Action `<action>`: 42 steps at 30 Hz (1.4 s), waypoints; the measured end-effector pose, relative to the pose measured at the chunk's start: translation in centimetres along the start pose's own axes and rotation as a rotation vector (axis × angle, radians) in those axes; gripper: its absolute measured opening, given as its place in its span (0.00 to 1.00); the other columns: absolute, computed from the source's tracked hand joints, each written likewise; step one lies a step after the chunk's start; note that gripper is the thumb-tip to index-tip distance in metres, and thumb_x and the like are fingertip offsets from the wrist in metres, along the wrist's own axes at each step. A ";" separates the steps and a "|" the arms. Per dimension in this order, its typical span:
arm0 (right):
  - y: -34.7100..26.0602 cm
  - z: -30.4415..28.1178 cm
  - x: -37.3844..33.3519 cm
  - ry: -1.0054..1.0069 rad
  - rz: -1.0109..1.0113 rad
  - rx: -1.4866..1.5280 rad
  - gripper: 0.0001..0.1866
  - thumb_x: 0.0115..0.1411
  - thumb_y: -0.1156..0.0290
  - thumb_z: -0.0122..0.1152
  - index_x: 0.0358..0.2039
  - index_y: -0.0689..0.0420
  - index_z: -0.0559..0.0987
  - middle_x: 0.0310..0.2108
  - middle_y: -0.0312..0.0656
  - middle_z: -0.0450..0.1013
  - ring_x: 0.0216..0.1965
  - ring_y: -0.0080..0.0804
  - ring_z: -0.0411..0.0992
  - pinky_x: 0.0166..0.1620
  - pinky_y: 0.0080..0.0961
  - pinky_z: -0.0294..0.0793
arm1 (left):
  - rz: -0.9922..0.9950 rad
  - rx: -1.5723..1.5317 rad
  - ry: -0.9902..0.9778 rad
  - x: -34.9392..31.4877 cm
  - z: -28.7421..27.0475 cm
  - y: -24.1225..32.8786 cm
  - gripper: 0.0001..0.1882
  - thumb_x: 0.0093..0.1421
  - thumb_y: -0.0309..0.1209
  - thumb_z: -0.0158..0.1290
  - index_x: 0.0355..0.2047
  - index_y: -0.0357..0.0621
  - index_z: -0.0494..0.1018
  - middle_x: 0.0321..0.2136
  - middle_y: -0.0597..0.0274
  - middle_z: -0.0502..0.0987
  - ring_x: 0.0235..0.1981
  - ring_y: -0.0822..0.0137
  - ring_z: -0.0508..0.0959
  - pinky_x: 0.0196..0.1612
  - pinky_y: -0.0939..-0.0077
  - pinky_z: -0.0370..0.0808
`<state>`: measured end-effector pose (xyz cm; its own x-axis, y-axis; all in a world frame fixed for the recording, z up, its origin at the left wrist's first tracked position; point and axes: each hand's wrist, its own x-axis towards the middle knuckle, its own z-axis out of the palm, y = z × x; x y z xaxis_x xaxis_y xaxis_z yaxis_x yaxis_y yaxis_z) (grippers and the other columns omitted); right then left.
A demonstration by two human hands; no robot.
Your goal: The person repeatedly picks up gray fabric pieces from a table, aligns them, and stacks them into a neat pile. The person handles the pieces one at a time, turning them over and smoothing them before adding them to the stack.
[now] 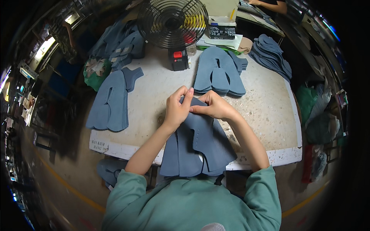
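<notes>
My green shirt (185, 202) spreads below. My left hand (178, 107) and right hand (216, 106) pinch blue-grey pieces (184, 144) over the worktop's (152, 88) edge.

Light falls evenly on the pale table (150, 84), with soft shadows, while the floor (73, 169) around it is dim. On the far left a lamp (45, 51) glares white; on the far right a bluish tube (330, 30) shines. The blue pieces (183, 148) look sharp; toward the rim, shapes bend, smear and sink into black.
</notes>
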<state>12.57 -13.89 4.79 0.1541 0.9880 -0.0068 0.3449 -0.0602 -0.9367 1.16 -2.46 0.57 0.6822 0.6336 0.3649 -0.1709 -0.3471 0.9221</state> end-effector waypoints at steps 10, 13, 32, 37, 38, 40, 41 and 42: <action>0.3 2.7 -2.9 -0.006 0.129 0.096 0.14 0.50 0.64 0.70 0.23 0.63 0.78 0.18 0.30 0.70 0.21 0.15 0.63 0.25 0.18 0.63 | -0.116 0.032 0.052 1.5 -1.6 -0.7 0.19 0.65 0.33 0.48 0.18 0.44 0.58 0.18 0.77 0.56 0.24 0.83 0.54 0.27 0.84 0.54; 0.7 3.7 -4.4 0.015 0.086 0.269 0.16 0.49 0.62 0.71 0.22 0.63 0.77 0.18 0.31 0.70 0.21 0.15 0.62 0.24 0.19 0.63 | -0.101 0.036 0.050 1.7 -1.7 -0.8 0.20 0.65 0.34 0.48 0.17 0.45 0.58 0.17 0.77 0.55 0.23 0.83 0.53 0.26 0.84 0.54; 3.1 6.2 -14.0 -0.212 0.110 0.269 0.28 0.51 0.67 0.70 0.07 0.59 0.61 0.08 0.29 0.55 0.15 0.14 0.48 0.16 0.20 0.45 | -0.132 0.066 0.035 2.2 -1.1 -3.1 0.21 0.63 0.38 0.50 0.17 0.41 0.61 0.14 0.72 0.57 0.20 0.81 0.54 0.22 0.80 0.54; 2.0 5.7 -15.7 -0.366 0.196 0.376 0.24 0.56 0.67 0.65 0.06 0.61 0.72 0.13 0.36 0.75 0.11 0.11 0.63 0.13 0.13 0.53 | -0.214 -0.019 -0.014 2.2 -0.7 -3.1 0.22 0.63 0.39 0.50 0.16 0.43 0.61 0.14 0.75 0.58 0.20 0.82 0.55 0.22 0.83 0.55; 1.6 5.2 -15.8 -0.418 0.159 0.361 0.20 0.56 0.68 0.65 0.10 0.61 0.75 0.14 0.36 0.75 0.12 0.11 0.66 0.14 0.13 0.54 | -0.237 -0.062 -0.040 2.1 -0.4 -3.0 0.22 0.63 0.40 0.50 0.16 0.44 0.61 0.14 0.76 0.59 0.20 0.82 0.55 0.22 0.83 0.55; 0.9 3.8 -15.5 -0.512 0.038 0.242 0.13 0.57 0.68 0.63 0.19 0.61 0.81 0.16 0.36 0.77 0.16 0.12 0.72 0.15 0.12 0.58 | -0.269 -0.111 -0.080 2.0 0.0 -2.9 0.22 0.63 0.41 0.50 0.16 0.44 0.62 0.15 0.77 0.59 0.20 0.83 0.56 0.22 0.84 0.55; 0.4 3.2 -15.3 -0.587 0.003 0.269 0.10 0.57 0.69 0.63 0.23 0.61 0.82 0.17 0.36 0.77 0.18 0.12 0.73 0.16 0.12 0.60 | -0.279 -0.117 -0.095 2.0 0.2 -2.8 0.21 0.63 0.41 0.51 0.16 0.45 0.63 0.15 0.77 0.60 0.20 0.83 0.55 0.22 0.84 0.55; -0.1 2.6 -15.1 -0.659 -0.044 0.271 0.08 0.57 0.70 0.62 0.27 0.61 0.82 0.19 0.36 0.78 0.19 0.12 0.74 0.16 0.13 0.61 | -0.304 -0.124 -0.112 2.0 0.3 -2.6 0.21 0.63 0.41 0.51 0.16 0.45 0.63 0.15 0.77 0.60 0.20 0.82 0.55 0.22 0.84 0.55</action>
<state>7.81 -28.43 4.05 -0.4762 0.8739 -0.0973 0.0821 -0.0659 -0.9944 3.14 -0.48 -1.17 0.7876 0.6132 0.0608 -0.0279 -0.0631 0.9976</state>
